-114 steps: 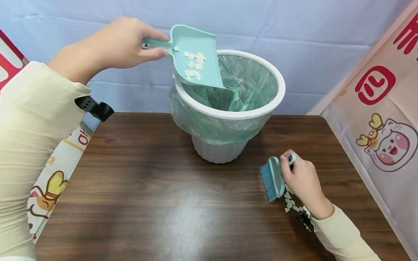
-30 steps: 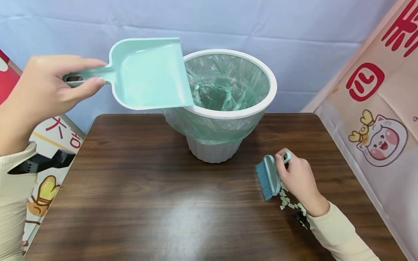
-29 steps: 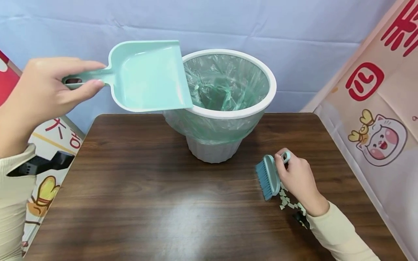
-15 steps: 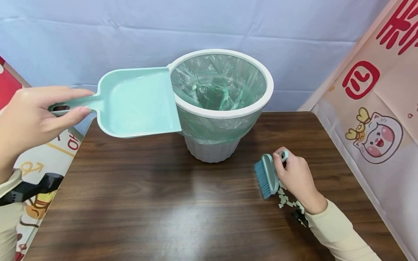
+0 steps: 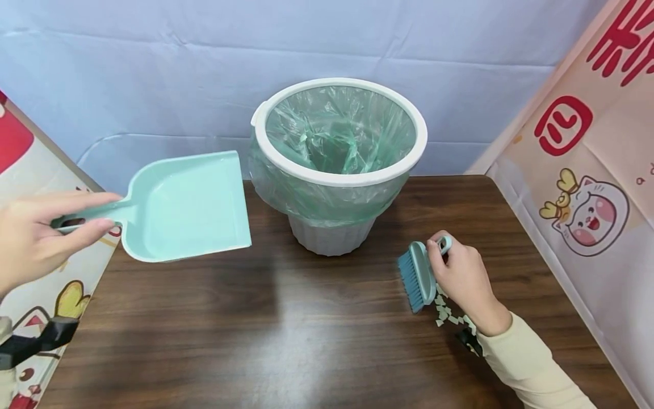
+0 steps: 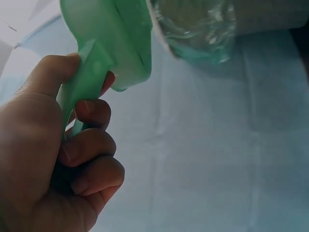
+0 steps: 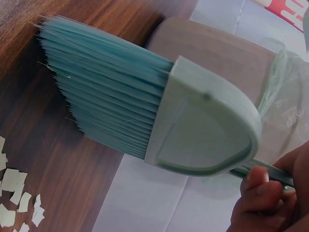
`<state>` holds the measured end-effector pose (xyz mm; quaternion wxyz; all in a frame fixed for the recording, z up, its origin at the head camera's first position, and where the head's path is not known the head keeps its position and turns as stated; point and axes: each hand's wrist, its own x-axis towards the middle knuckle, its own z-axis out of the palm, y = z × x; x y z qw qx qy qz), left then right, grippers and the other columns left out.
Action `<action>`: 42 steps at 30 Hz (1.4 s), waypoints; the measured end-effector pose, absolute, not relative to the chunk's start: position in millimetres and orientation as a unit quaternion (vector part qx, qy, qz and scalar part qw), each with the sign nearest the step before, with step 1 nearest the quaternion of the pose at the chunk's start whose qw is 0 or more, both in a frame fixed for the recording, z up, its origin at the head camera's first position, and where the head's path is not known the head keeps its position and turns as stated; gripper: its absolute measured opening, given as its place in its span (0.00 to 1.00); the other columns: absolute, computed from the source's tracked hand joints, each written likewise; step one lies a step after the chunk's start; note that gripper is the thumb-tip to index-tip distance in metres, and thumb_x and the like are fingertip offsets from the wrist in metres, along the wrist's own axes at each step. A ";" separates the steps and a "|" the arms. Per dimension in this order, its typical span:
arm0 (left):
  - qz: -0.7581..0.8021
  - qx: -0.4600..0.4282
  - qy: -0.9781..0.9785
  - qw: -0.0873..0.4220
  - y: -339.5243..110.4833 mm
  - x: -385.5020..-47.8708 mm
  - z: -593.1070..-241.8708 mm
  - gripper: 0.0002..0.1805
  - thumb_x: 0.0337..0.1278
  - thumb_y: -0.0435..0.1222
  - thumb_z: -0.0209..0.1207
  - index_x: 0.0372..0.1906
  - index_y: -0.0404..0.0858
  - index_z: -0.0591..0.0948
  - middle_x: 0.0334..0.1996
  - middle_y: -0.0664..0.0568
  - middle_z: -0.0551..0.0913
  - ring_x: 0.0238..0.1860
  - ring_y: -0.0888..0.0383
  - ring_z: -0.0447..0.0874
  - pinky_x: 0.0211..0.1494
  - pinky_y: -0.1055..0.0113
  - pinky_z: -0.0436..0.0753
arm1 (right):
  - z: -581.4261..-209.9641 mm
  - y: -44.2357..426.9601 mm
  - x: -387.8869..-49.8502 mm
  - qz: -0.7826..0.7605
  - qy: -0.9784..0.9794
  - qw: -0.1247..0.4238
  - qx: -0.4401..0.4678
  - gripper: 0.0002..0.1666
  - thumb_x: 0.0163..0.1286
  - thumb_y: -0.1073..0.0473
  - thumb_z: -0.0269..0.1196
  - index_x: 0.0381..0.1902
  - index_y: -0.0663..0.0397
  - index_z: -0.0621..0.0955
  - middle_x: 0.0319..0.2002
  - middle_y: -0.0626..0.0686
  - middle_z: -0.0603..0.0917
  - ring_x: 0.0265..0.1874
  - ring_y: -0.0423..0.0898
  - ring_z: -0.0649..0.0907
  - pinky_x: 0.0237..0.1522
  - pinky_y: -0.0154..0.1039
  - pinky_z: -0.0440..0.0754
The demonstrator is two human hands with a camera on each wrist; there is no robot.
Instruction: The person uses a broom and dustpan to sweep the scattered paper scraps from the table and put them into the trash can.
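My left hand (image 5: 48, 236) grips the handle of a mint dustpan (image 5: 186, 207), held in the air left of the bin with its pan bare. In the left wrist view the fingers of my left hand (image 6: 72, 140) curl round the dustpan's handle (image 6: 84, 79). At the right of the table my right hand (image 5: 467, 278) holds a small brush (image 5: 419, 275) by its handle, blue bristles facing left. Pale paper scraps (image 5: 444, 311) lie on the table beside the brush and partly under my right wrist. The right wrist view shows the brush (image 7: 203, 121) large, with scraps (image 7: 14, 181) at lower left.
A white waste bin (image 5: 332, 236) with a green plastic liner (image 5: 342, 139) stands at the table's back edge. The dark wooden table (image 5: 230, 341) spans the front. A pale blue cloth (image 5: 204, 68) hangs behind, and printed panels (image 5: 587, 187) flank both sides.
The paper scraps on the dustpan 3.8 seconds ago are gone from it. My left hand has brought the dustpan left and down, away from the bin. The right hand and brush stay in place.
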<state>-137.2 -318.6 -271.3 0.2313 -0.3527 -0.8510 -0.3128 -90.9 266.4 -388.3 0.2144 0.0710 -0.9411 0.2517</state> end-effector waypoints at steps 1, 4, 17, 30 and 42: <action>-0.314 -0.356 -0.851 0.227 -319.6 -136.2 -276.0 0.16 0.64 0.37 0.69 0.47 0.26 0.88 0.43 0.78 0.82 0.30 0.78 0.76 0.35 0.87 0.72 | -388.2 266.5 -90.9 0.252 -0.941 0.216 0.071 0.07 0.76 0.63 0.58 0.37 0.57 0.82 0.13 0.43 0.66 0.10 0.37 0.62 0.15 0.36 0.61; -0.301 -0.362 -0.857 0.211 -320.0 -132.7 -288.1 0.14 0.63 0.37 0.69 0.49 0.33 0.88 0.45 0.79 0.82 0.35 0.79 0.77 0.39 0.86 0.72 | -388.0 266.5 -91.1 0.250 -0.940 0.219 0.073 0.07 0.76 0.63 0.59 0.37 0.57 0.82 0.13 0.43 0.66 0.10 0.37 0.63 0.16 0.36 0.61; -0.324 -0.367 -0.868 0.082 -303.4 -123.3 -338.9 0.26 0.44 0.19 0.72 0.52 0.37 0.87 0.44 0.64 0.87 0.39 0.72 0.81 0.40 0.81 0.76 | -388.0 264.9 -90.7 0.254 -0.939 0.219 0.073 0.07 0.76 0.63 0.58 0.37 0.58 0.81 0.13 0.44 0.67 0.10 0.37 0.64 0.16 0.37 0.61; -0.384 -0.367 -0.847 -0.016 -256.1 -129.2 -409.7 0.17 0.61 0.26 0.67 0.55 0.34 0.85 0.43 0.55 0.87 0.37 0.68 0.80 0.38 0.75 0.79 | -389.7 264.6 -92.3 0.248 -0.941 0.220 0.070 0.06 0.76 0.64 0.59 0.37 0.58 0.81 0.14 0.45 0.68 0.11 0.39 0.65 0.16 0.37 0.62; -0.396 -0.381 -0.834 -0.052 -225.2 -122.3 -442.0 0.15 0.66 0.30 0.65 0.56 0.36 0.85 0.41 0.60 0.85 0.35 0.67 0.77 0.37 0.71 0.79 | -389.9 264.2 -92.4 0.248 -0.940 0.223 0.072 0.06 0.75 0.64 0.59 0.37 0.59 0.81 0.14 0.45 0.69 0.12 0.40 0.66 0.17 0.37 0.63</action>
